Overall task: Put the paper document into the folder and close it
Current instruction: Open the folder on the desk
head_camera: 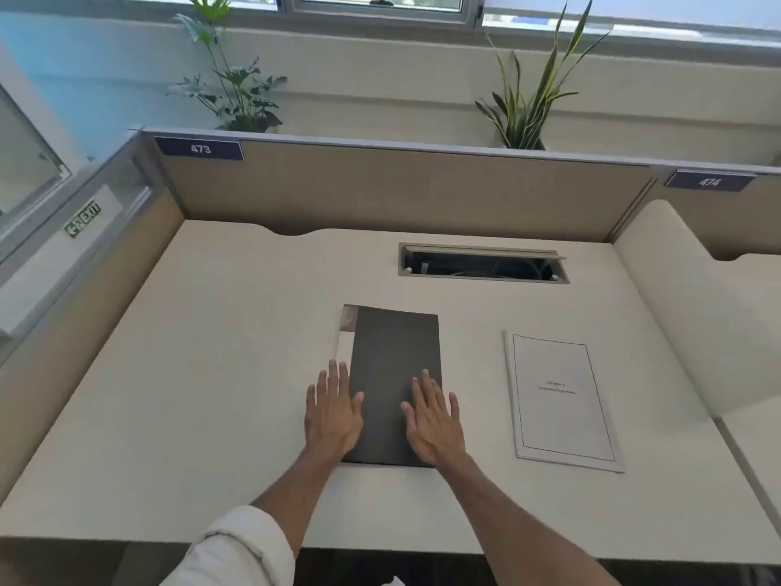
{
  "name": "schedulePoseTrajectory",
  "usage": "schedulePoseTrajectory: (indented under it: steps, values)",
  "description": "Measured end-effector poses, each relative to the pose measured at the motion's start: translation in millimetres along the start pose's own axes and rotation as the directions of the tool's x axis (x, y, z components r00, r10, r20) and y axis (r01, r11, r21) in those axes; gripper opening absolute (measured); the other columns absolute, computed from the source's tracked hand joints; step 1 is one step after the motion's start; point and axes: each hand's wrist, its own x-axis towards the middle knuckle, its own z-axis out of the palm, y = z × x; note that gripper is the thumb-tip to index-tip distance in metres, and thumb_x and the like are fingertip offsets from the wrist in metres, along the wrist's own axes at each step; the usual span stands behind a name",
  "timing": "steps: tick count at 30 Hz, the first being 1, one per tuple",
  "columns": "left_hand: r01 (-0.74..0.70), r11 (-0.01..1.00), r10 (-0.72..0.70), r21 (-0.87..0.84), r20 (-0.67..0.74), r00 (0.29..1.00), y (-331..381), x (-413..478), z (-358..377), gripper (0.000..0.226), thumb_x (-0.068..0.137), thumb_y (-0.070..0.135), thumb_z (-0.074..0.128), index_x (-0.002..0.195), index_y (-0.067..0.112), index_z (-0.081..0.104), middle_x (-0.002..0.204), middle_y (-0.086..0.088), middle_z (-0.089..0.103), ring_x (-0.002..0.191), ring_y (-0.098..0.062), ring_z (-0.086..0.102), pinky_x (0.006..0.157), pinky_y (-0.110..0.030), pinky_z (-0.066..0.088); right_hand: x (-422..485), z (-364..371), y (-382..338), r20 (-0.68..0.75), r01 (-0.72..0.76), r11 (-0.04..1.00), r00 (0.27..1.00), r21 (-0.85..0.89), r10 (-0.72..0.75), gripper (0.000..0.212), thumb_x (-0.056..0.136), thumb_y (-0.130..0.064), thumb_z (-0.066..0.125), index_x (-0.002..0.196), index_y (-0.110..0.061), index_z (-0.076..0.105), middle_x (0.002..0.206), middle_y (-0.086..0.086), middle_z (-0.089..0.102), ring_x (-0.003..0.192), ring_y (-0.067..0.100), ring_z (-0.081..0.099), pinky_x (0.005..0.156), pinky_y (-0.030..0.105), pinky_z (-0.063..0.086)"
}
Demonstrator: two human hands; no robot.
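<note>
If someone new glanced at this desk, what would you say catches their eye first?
Probably the dark folder lying closed at the middle of the pale desk, with the left hand and right hand spread flat on its near end. Next comes the white paper document lying apart to its right, then the open cable slot behind.

A pale desk [211, 353] sits below a tan wall panel [401, 192]. Behind the panel stand two plants [236, 90] under a window [380, 6].
</note>
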Motion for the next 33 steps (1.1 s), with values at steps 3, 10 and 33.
schedulePoseTrajectory:
  steps: [3, 10, 33]
  values:
    - [0.077, 0.997, -0.077, 0.009, -0.023, 0.997, -7.0, -1.2, -0.8, 0.070, 0.120, 0.044, 0.025, 0.178, 0.010, 0.004, 0.187, -0.009, 0.001, 0.172, -0.029, 0.021, 0.140, -0.049, 0.021, -0.7, 2.6, 6.4, 0.017, -0.027, 1.000, 0.999, -0.017, 0.027, 0.063, 0.120, -0.044, 0.016, 0.179, -0.022, 0.006, 0.185, -0.001, -0.016, 0.175, 0.018, 0.001, 0.142, 0.052, 0.003]
    - [0.070, 0.989, -0.078, 0.133, 0.056, 0.995, -11.1, -8.0, -2.2, 0.073, 0.117, 0.041, 0.040, 0.177, 0.011, 0.012, 0.173, -0.012, 0.036, 0.153, -0.034, 0.047, 0.124, -0.050, 0.043, -3.6, 4.3, 18.2, -0.051, -0.104, 0.994, 0.993, 0.034, 0.106, 0.055, 0.116, -0.033, 0.041, 0.170, -0.022, 0.034, 0.180, 0.006, 0.022, 0.167, 0.026, 0.029, 0.136, 0.049, 0.027]
    - [0.073, 0.997, -0.074, 0.009, 0.018, 0.997, -11.5, 9.0, -26.5, 0.056, 0.115, 0.049, 0.041, 0.156, 0.013, 0.053, 0.151, -0.011, 0.065, 0.134, -0.037, 0.068, 0.110, -0.048, 0.057, 22.6, -45.9, 41.0, 0.028, -0.303, 0.467, 0.860, 0.831, 0.509, 0.038, 0.106, -0.025, 0.069, 0.117, 0.011, 0.072, 0.124, 0.021, 0.077, 0.101, 0.030, 0.067, 0.106, 0.045, 0.056]
